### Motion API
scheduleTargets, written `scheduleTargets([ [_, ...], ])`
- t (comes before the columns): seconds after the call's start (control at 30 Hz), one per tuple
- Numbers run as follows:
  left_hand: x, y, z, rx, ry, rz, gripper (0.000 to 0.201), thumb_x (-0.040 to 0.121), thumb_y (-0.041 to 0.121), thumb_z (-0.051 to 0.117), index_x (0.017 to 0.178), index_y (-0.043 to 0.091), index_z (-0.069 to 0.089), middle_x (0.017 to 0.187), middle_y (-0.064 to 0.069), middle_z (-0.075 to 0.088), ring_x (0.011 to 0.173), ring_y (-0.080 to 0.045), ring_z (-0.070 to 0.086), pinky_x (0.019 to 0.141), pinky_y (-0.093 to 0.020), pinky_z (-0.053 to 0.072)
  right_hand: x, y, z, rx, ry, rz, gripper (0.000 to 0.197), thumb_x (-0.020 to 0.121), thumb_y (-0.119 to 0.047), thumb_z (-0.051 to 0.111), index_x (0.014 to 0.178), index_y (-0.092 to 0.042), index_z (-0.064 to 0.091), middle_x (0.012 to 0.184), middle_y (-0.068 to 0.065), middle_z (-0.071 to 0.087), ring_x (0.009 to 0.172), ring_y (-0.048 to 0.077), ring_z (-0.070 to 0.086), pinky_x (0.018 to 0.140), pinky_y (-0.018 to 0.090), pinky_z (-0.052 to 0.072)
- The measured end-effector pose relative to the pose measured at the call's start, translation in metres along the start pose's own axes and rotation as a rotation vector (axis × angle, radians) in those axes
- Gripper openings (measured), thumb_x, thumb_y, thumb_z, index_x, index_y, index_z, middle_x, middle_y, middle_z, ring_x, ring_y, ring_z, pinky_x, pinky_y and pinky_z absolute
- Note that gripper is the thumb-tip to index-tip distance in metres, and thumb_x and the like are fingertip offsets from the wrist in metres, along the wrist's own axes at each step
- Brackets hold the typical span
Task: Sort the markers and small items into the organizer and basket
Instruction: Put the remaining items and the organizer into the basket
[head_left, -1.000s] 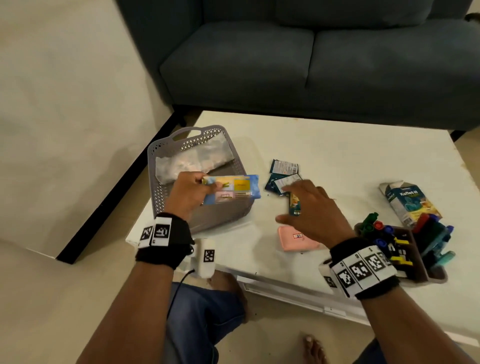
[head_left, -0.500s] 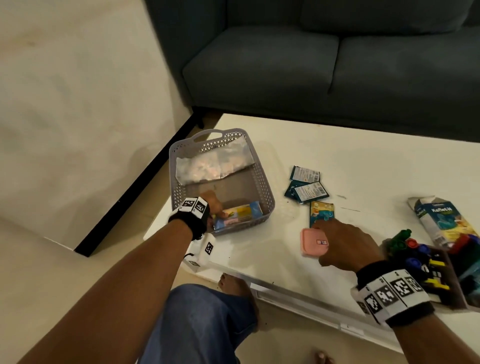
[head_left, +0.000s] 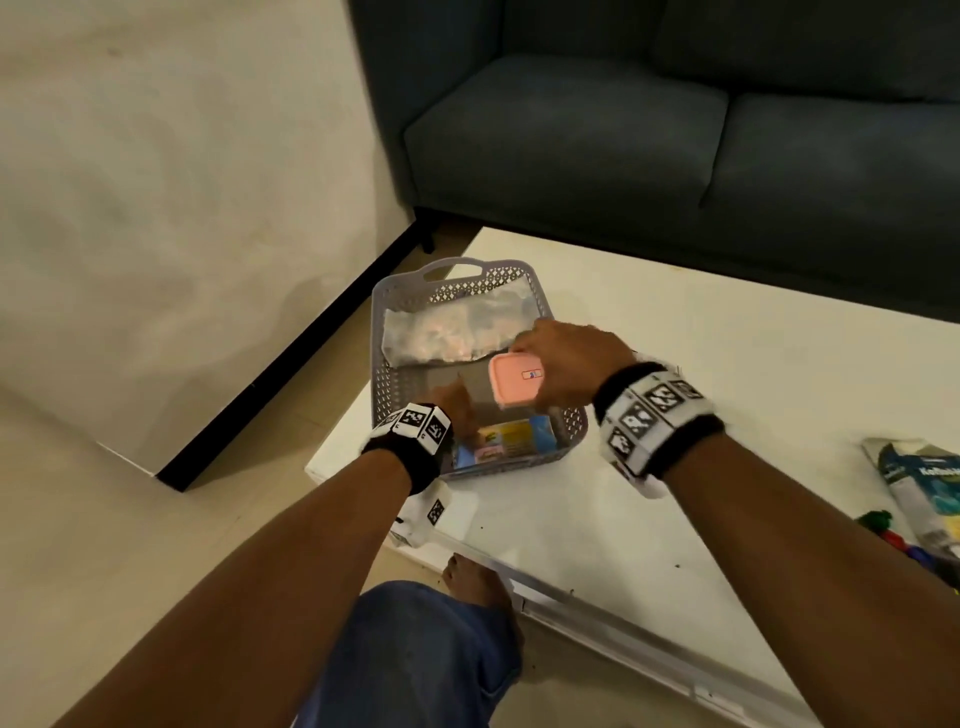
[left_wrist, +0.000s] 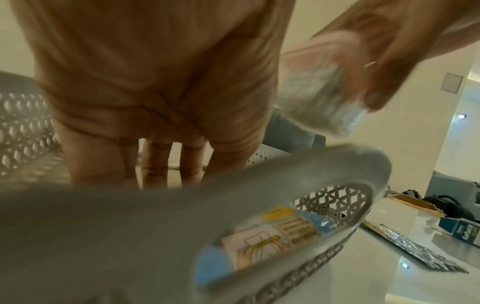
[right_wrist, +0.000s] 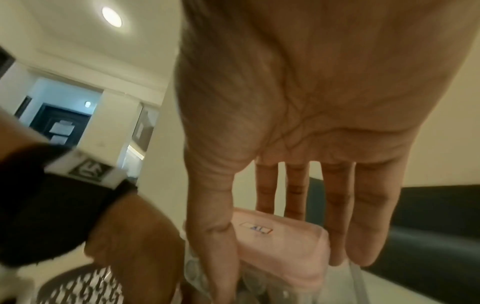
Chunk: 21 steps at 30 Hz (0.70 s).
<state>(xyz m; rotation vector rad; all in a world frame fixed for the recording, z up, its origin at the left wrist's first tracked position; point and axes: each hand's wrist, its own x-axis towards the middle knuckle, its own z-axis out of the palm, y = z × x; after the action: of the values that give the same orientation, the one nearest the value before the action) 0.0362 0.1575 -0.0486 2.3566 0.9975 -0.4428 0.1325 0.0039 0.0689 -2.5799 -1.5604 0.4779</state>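
Holding a pink-lidded box (head_left: 517, 383) over the grey basket (head_left: 387, 387), the right hand (head_left: 571, 364) grips it with the thumb on the near edge and the fingers (right_wrist: 363, 226) wrapped over the far side. The box hangs above the middle of the basket, clear of its floor, with its small label facing up. From the left wrist view the underside of the box (left_wrist: 324, 92) looks clear and blurred, with the right hand's fingers curled round it.

The left hand (head_left: 457, 405) is down inside the basket near its front left corner, fingers (left_wrist: 155, 162) pointing straight down toward the floor of the basket and holding nothing. It sits just beside and lower than the box, without touching it.

A blue and yellow packet (head_left: 511, 439) lies flat along the front wall of the basket, just right of the left hand and under the box. A clear plastic bag (head_left: 452, 332) leans across the back of the basket.

The basket stands on the corner of a white table (head_left: 727, 374). At the table's right edge lie a teal carton (head_left: 919, 483) and some markers (head_left: 883, 525), well apart from both hands. A dark sofa (head_left: 675, 130) stands behind the table.
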Motion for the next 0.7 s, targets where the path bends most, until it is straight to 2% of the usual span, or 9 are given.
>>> scheduleTargets([
  [0.07,0.0,0.001,0.002,-0.016,-0.015,0.014,0.031,0.086,0.015,0.072,0.11,-0.004,0.066,0.113,-0.022,0.069,0.106,-0.038,0.066,0.085,-0.04,0.054,0.022,-0.005,0.016,-0.097,-0.044,0.008,0.058,0.071,-0.02,0.081,0.124,-0.024,0.06,0.117,0.001,0.062,0.105,0.027,0.062,0.087,0.042,0.053],
  [0.17,0.0,0.002,-0.003,-0.056,-0.017,0.031,0.034,0.089,0.015,0.069,0.114,-0.007,0.064,0.115,-0.026,0.067,0.105,-0.04,0.066,0.083,-0.04,0.054,0.04,-0.003,0.035,-0.226,-0.023,0.02,0.04,0.077,-0.021,0.074,0.116,-0.019,0.065,0.115,0.006,0.067,0.106,0.031,0.064,0.086,0.04,0.052],
  [0.27,-0.001,-0.002,-0.011,-0.095,-0.044,0.04,0.035,0.084,0.019,0.076,0.106,-0.008,0.067,0.108,-0.028,0.069,0.095,-0.039,0.069,0.071,-0.035,0.052,0.051,0.001,0.047,-0.247,-0.005,0.022,0.032,0.084,-0.027,0.066,0.113,-0.014,0.064,0.114,0.011,0.067,0.107,0.033,0.063,0.084,0.039,0.05],
  [0.33,-0.001,-0.007,-0.012,-0.121,-0.063,0.027,0.033,0.082,0.018,0.078,0.1,-0.008,0.069,0.103,-0.029,0.069,0.085,-0.038,0.069,0.065,-0.03,0.046,0.055,0.002,0.047,-0.25,-0.01,0.031,0.035,0.081,-0.025,0.07,0.114,-0.015,0.064,0.114,0.011,0.067,0.106,0.033,0.063,0.082,0.038,0.05],
  [0.43,-0.004,-0.012,-0.011,-0.131,-0.092,0.032,0.033,0.082,0.016,0.078,0.103,-0.008,0.069,0.104,-0.031,0.068,0.096,-0.043,0.067,0.064,-0.028,0.043,0.06,0.001,0.046,-0.294,-0.042,0.025,0.049,0.074,-0.017,0.078,0.121,-0.017,0.062,0.118,0.011,0.065,0.112,0.032,0.06,0.084,0.04,0.05],
  [0.53,-0.01,-0.01,-0.012,-0.093,-0.102,0.052,0.037,0.082,0.017,0.077,0.109,-0.007,0.067,0.109,-0.027,0.068,0.102,-0.039,0.066,0.07,-0.031,0.048,0.062,0.003,0.046,-0.271,-0.063,0.017,0.054,0.074,-0.014,0.078,0.125,-0.017,0.06,0.122,0.012,0.062,0.115,0.032,0.057,0.086,0.042,0.05],
  [0.6,-0.012,-0.008,-0.016,-0.085,-0.097,0.069,0.037,0.083,0.017,0.076,0.111,-0.005,0.067,0.112,-0.024,0.068,0.104,-0.037,0.065,0.072,-0.029,0.046,0.061,0.005,0.045,-0.205,-0.059,0.014,0.056,0.072,-0.014,0.08,0.124,-0.016,0.059,0.121,0.011,0.062,0.115,0.032,0.058,0.085,0.041,0.051],
  [0.7,-0.013,-0.007,-0.025,-0.091,-0.072,0.112,0.032,0.081,0.017,0.077,0.108,0.0,0.07,0.109,-0.018,0.071,0.095,-0.03,0.066,0.074,-0.029,0.047,0.051,0.01,0.043,-0.035,0.045,0.01,0.059,0.078,-0.014,0.073,0.133,-0.016,0.054,0.129,0.01,0.055,0.119,0.032,0.054,0.092,0.045,0.051],
])
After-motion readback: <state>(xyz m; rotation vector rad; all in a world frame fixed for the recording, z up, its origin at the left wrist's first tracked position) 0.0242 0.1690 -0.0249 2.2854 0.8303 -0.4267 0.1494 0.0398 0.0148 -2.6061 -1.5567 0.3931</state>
